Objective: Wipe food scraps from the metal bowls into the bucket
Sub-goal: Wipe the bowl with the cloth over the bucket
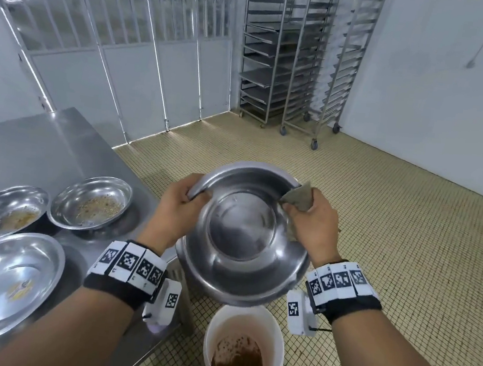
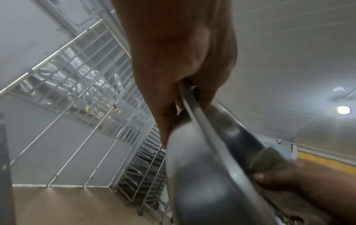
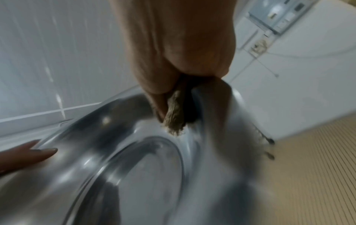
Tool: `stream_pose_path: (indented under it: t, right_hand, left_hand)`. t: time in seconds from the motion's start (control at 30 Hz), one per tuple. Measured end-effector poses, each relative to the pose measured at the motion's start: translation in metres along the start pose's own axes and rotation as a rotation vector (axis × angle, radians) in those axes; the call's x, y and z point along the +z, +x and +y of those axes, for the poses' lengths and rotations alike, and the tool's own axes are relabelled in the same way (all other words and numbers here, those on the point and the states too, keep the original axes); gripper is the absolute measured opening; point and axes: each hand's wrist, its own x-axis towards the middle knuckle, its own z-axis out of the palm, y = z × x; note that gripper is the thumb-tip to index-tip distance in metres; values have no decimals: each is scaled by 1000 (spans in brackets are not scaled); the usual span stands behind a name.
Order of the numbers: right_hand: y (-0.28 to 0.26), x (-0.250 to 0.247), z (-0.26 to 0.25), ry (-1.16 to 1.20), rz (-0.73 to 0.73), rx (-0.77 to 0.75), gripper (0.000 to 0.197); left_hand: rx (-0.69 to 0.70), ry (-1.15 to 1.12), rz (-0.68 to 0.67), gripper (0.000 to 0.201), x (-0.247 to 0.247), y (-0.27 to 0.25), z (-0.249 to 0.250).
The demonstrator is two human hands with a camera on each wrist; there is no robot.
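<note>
Two hands working over a bucket (image 1: 212, 324) in the head view: left hand (image 1: 175, 208) gripping the left rim of a tilted bowl (image 1: 246, 237), thumb lying inside the rim and fingers wrapping behind it; right hand (image 1: 314, 221) clamping a grey-brown cloth (image 1: 298, 200) against the right rim. Hanging in the air above the white bucket, well off the table (image 1: 43, 142), with its open side facing back toward the camera and its inside looking clean. Holding brown scraps at the bottom of the bucket, standing on the tiled floor (image 1: 379, 228) just beside the table's corner. Sitting on the table at the left, three more bowls: two dirty bowls (image 1: 90, 201) side by side with brown residue, and a wide bowl (image 1: 6, 279) nearer the camera. Standing against the far wall, tray racks (image 1: 294, 53).

Looking along the left wrist: left hand (image 2: 173, 60) pinching the bowl (image 2: 202, 175) rim between thumb and curled fingers; right hand (image 2: 289, 179) at the lower right pressing the cloth (image 2: 269, 158) onto the rim.

Looking along the right wrist, blurred: right hand (image 3: 173, 45) with fingers closing tight around the cloth (image 3: 174, 120), its tip touching the inner wall of the bowl (image 3: 134, 167); left hand fingers (image 3: 44, 152) lying on the far rim.
</note>
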Motion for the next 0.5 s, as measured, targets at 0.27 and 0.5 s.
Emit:
stream_pose_path:
  t: [0.27,0.5]
  right_hand:
    - [2,5,0,-197,-14,79,40]
    - [4,-3,-12,-3,-31,117,21]
  left_hand:
    - [3,61,38,16,3,-3,-1]
    - [-11,15,160,14,7,-4,2]
